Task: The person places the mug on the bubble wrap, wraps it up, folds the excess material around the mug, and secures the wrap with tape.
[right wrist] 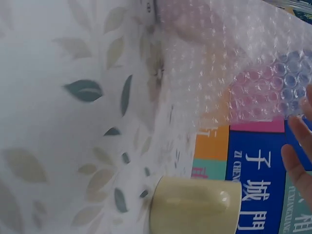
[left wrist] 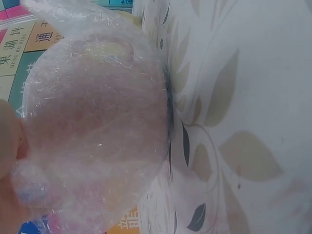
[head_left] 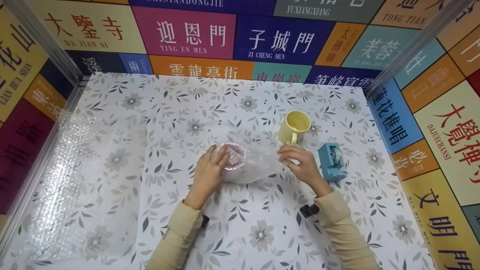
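A pink cup [head_left: 235, 156] wrapped in bubble wrap [head_left: 262, 165] stands near the middle of the table. My left hand [head_left: 209, 171] holds its left side, with the fingers over the rim. The wrapped body [left wrist: 97, 112] fills much of the left wrist view, seen hazily through the plastic. At the right end of the loose wrap, my right hand [head_left: 303, 165] pinches the edge between bent fingers and thumb. In the right wrist view the bubble sheet [right wrist: 209, 63] stretches towards the fingers [right wrist: 296, 141]; the thumb is out of sight there.
A yellow mug [head_left: 294, 127] stands just behind the right hand. Right of that hand is a blue tape dispenser [head_left: 332, 163]. A large sheet of bubble wrap [head_left: 86, 183] covers the table's left side. Printed panels [head_left: 191, 35] wall in the back and sides.
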Action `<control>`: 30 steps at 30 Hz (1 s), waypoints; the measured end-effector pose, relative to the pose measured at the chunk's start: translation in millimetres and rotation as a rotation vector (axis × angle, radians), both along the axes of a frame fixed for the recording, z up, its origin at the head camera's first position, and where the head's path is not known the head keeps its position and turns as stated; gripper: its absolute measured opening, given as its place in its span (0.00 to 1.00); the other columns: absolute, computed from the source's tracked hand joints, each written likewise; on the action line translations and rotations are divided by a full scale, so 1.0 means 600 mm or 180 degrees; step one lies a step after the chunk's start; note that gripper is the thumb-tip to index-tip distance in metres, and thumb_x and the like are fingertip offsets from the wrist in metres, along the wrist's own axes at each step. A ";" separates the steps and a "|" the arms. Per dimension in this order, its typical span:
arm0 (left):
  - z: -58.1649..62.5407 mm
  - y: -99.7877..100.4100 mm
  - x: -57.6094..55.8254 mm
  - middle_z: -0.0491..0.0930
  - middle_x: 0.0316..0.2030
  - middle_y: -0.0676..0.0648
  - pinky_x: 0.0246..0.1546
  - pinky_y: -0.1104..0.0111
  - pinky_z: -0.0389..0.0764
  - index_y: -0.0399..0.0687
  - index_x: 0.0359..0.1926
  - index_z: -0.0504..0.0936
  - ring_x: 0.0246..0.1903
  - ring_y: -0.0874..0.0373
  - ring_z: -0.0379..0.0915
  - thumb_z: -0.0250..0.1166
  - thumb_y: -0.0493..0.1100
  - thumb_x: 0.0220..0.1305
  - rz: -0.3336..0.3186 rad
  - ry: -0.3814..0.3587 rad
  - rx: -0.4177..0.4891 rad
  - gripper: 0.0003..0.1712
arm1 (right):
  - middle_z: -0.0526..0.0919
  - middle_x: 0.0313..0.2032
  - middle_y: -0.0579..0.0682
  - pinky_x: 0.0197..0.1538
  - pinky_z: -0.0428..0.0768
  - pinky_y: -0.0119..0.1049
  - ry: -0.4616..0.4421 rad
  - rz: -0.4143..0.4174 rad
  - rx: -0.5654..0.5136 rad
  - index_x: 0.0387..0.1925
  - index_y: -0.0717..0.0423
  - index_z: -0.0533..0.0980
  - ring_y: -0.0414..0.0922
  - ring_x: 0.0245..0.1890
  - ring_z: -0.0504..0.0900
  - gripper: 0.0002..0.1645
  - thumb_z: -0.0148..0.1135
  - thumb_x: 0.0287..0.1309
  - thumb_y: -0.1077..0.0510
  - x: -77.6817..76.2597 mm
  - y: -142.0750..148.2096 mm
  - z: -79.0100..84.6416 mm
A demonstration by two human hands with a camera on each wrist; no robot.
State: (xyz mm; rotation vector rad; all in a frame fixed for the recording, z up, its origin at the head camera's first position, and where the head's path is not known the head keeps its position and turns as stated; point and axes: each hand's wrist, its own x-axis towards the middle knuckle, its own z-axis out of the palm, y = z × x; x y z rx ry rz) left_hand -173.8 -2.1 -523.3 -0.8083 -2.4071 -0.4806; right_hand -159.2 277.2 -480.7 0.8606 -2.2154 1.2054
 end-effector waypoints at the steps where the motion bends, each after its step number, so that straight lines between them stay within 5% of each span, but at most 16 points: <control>1: 0.000 0.000 -0.001 0.74 0.53 0.45 0.42 0.54 0.74 0.42 0.45 0.80 0.52 0.41 0.66 0.61 0.32 0.44 -0.0008 -0.0012 -0.0006 0.22 | 0.80 0.29 0.63 0.50 0.72 0.31 0.0065 0.0085 -0.0010 0.19 0.65 0.76 0.59 0.34 0.77 0.17 0.57 0.30 0.86 -0.003 -0.010 0.009; 7: -0.001 -0.003 -0.005 0.74 0.54 0.46 0.46 0.55 0.72 0.42 0.45 0.81 0.53 0.42 0.66 0.59 0.30 0.43 -0.0090 -0.0091 -0.0019 0.23 | 0.79 0.25 0.60 0.39 0.73 0.37 0.0292 0.0578 -0.0053 0.19 0.66 0.76 0.55 0.30 0.76 0.17 0.57 0.26 0.86 -0.026 -0.058 0.050; 12: 0.000 -0.008 -0.010 0.74 0.54 0.45 0.49 0.54 0.70 0.42 0.45 0.81 0.54 0.42 0.66 0.58 0.27 0.37 -0.0219 -0.0177 0.0036 0.27 | 0.79 0.23 0.59 0.38 0.71 0.36 0.0075 0.0792 -0.0046 0.21 0.68 0.77 0.53 0.27 0.75 0.16 0.57 0.27 0.85 -0.048 -0.080 0.057; 19: 0.000 -0.012 -0.018 0.74 0.53 0.45 0.55 0.57 0.65 0.41 0.46 0.81 0.55 0.42 0.65 0.56 0.26 0.38 -0.0466 -0.0288 0.0062 0.28 | 0.80 0.26 0.61 0.41 0.74 0.31 -0.0518 0.0666 0.0044 0.28 0.71 0.77 0.52 0.28 0.77 0.12 0.66 0.34 0.78 -0.065 -0.107 0.045; 25: -0.003 -0.012 -0.023 0.74 0.53 0.44 0.59 0.61 0.62 0.38 0.46 0.80 0.55 0.42 0.65 0.56 0.23 0.34 -0.0608 -0.0388 0.0174 0.30 | 0.80 0.30 0.65 0.46 0.76 0.38 -0.1112 0.0624 -0.0047 0.34 0.76 0.74 0.56 0.30 0.77 0.14 0.65 0.40 0.74 -0.069 -0.129 0.026; 30: -0.004 -0.012 -0.021 0.74 0.53 0.43 0.60 0.62 0.61 0.37 0.46 0.79 0.56 0.44 0.65 0.56 0.22 0.35 -0.0598 -0.0549 0.0472 0.29 | 0.79 0.29 0.64 0.46 0.75 0.40 -0.1265 0.0459 -0.0045 0.33 0.75 0.75 0.55 0.31 0.78 0.14 0.66 0.40 0.73 -0.069 -0.140 0.018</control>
